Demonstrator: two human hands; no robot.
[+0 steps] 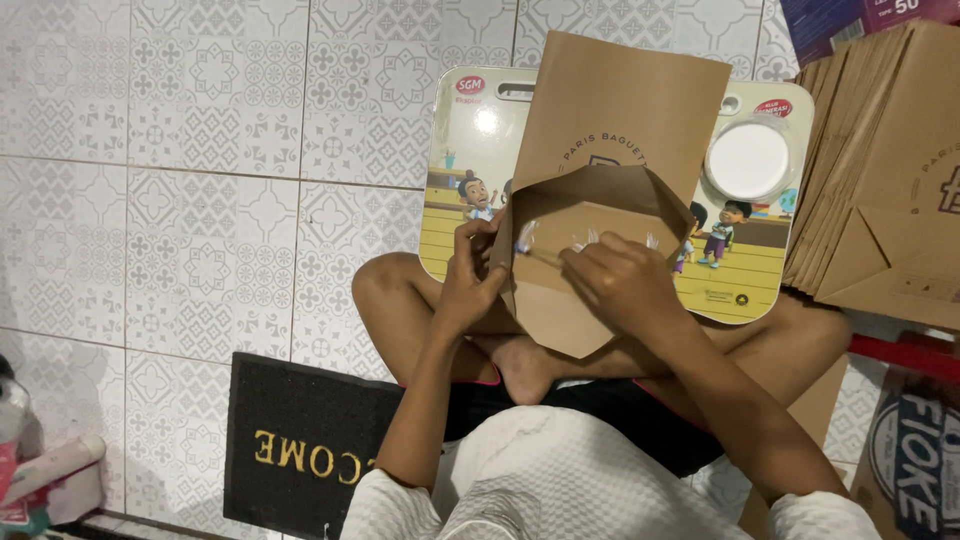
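A brown paper bag (615, 110) lies on a small cartoon-printed lap table (455, 215) resting over my crossed legs, its bottom flaps folded open toward me. My left hand (470, 280) pinches the left flap edge. My right hand (620, 275) holds a thin brush-like stick (530, 245) with a whitish tip pressed on the inside of the bag's fold. A round white dish (748, 160) sits in the table's top right corner.
A stack of flat brown paper bags (880, 170) lies at the right. A black doormat (300, 440) is on the patterned tile floor (200, 200) at the lower left. A printed carton (915, 460) stands at the lower right, and white and pink items (40, 470) sit at the far left.
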